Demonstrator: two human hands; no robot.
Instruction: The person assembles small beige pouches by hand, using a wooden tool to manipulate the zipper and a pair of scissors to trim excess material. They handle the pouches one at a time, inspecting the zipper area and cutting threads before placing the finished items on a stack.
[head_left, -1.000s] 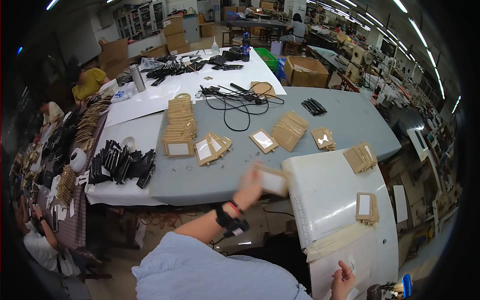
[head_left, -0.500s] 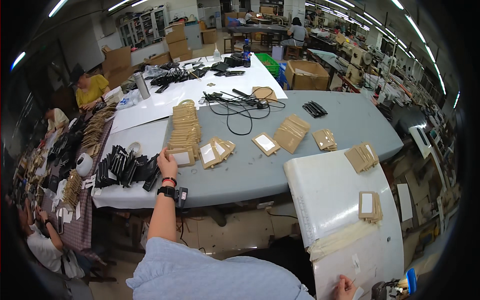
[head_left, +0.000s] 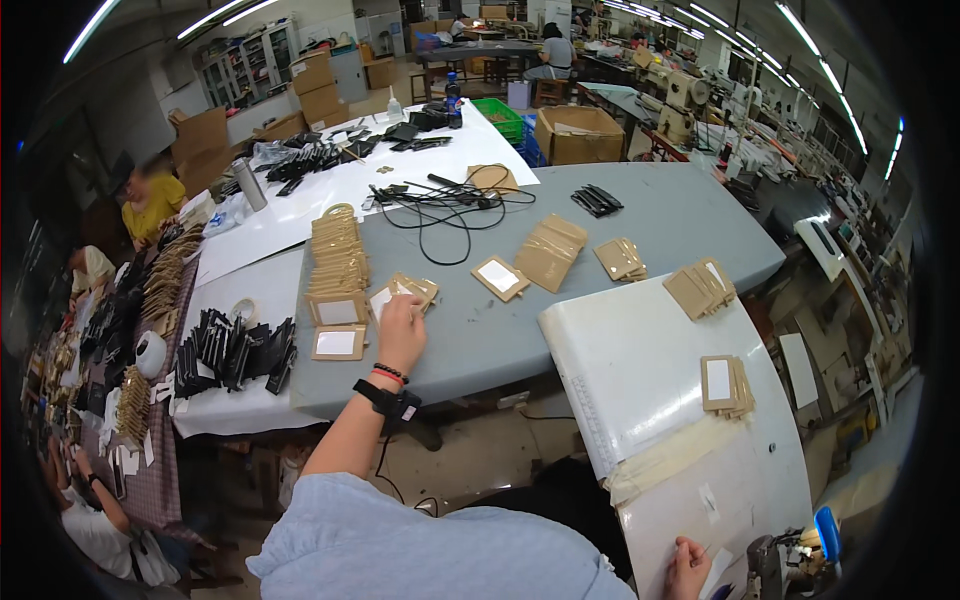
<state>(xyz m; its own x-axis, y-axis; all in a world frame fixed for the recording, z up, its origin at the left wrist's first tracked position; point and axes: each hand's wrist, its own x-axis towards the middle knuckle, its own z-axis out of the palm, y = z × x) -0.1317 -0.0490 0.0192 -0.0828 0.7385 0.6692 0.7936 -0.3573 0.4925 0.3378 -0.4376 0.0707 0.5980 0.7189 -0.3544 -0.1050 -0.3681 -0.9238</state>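
My left hand (head_left: pixel 402 328) is over a small fanned pile of tan card holders (head_left: pixel 424 288) with white windows. Its fingers are curled against the pile's edge, and the palm partly hides what they grip. To its left, one tan holder with a white window (head_left: pixel 338 344) lies flat in front of a tall overlapping stack of tan holders (head_left: pixel 338 250). Low at the right, my right hand (head_left: pixel 687 570) rests at the white board (head_left: pixel 670 500), fingers pinched on something thin and small that I cannot make out.
Black cables (head_left: pixel 455 212) lie across the grey table (head_left: pixel 480 330). More tan holders (head_left: pixel 552 252) sit in piles farther right. Black card holders (head_left: pixel 235 348) crowd the left. A small machine (head_left: pixel 780 565) stands beside my right hand. People work at the table on the left.
My left hand has moved right from the tall stack to the small pile. A tan holder now lies flat in front of the stack. The view has shifted slightly; my right hand stays pinched.
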